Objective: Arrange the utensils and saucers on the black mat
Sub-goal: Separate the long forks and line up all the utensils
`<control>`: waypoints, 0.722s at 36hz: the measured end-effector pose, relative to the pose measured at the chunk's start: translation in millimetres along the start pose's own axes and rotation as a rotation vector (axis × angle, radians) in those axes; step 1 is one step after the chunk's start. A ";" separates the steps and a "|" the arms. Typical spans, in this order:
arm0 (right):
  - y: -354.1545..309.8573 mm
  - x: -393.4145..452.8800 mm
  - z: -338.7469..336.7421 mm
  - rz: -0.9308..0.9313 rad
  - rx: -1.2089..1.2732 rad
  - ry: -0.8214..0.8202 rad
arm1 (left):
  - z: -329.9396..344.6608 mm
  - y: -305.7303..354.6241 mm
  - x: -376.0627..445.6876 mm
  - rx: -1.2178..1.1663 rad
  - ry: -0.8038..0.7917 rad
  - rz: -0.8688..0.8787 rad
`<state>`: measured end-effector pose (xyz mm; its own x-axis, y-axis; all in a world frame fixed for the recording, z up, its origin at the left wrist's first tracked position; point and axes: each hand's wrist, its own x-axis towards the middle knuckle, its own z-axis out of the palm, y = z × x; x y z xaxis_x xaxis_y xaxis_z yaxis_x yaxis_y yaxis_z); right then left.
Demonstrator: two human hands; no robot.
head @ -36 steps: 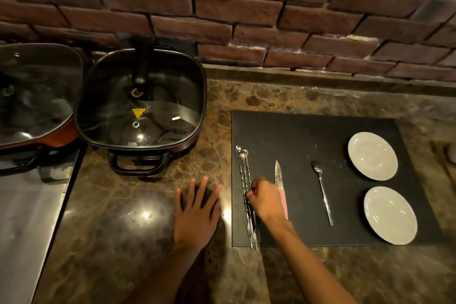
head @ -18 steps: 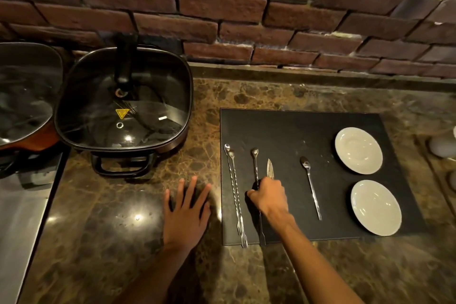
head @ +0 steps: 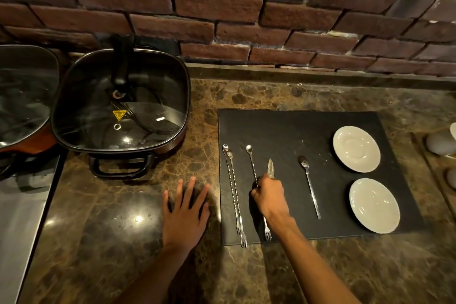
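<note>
A black mat [head: 291, 131] lies on the marble counter. Two white saucers sit at its right, one far [head: 356, 148] and one near [head: 374, 205]. Two long twisted bar spoons [head: 233, 190] with fork ends lie side by side along the mat's left edge. My right hand [head: 270, 196] is shut on a third twisted bar spoon [head: 252, 163], lying on the mat a little right of the pair. A knife [head: 271, 167] shows its blade just beyond my knuckles; its handle is hidden. A plain spoon [head: 309, 182] lies right of it. My left hand [head: 185, 213] rests flat, fingers spread, on the counter left of the mat.
A square electric pan with a glass lid [head: 121, 106] stands at the back left, another lidded pan [head: 22, 94] beside it. A metal surface [head: 22, 217] runs down the left edge. White items [head: 441, 143] sit at the right edge. A brick wall [head: 246, 12] backs the counter.
My right hand has drawn one twisted bar spoon out of the bundle at the mat's left edge and shifted it rightwards, next to the knife. The left hand has stayed flat.
</note>
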<state>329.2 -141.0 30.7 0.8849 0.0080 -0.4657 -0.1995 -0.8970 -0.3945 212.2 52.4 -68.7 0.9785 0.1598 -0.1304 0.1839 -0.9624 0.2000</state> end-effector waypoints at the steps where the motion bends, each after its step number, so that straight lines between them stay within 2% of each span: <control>1: 0.2 -0.1 0.1 -0.001 -0.002 -0.001 | 0.2 -0.1 0.0 0.003 0.000 0.000; 14: 2.4 0.6 2.6 -0.026 -0.037 -0.003 | 4.1 -1.2 0.4 -0.001 0.012 0.001; 21: -6.0 -6.3 8.3 -0.121 -0.124 0.055 | 7.0 -2.5 0.1 -0.014 0.011 -0.005; 26: -20.1 -11.0 26.1 -0.173 -0.102 0.001 | 7.7 -2.9 0.3 -0.023 0.016 -0.003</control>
<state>312.5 -111.6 23.1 0.9026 0.1658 -0.3972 -0.0005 -0.9225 -0.3861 211.3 53.5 -76.8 0.9793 0.1663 -0.1158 0.1886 -0.9567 0.2218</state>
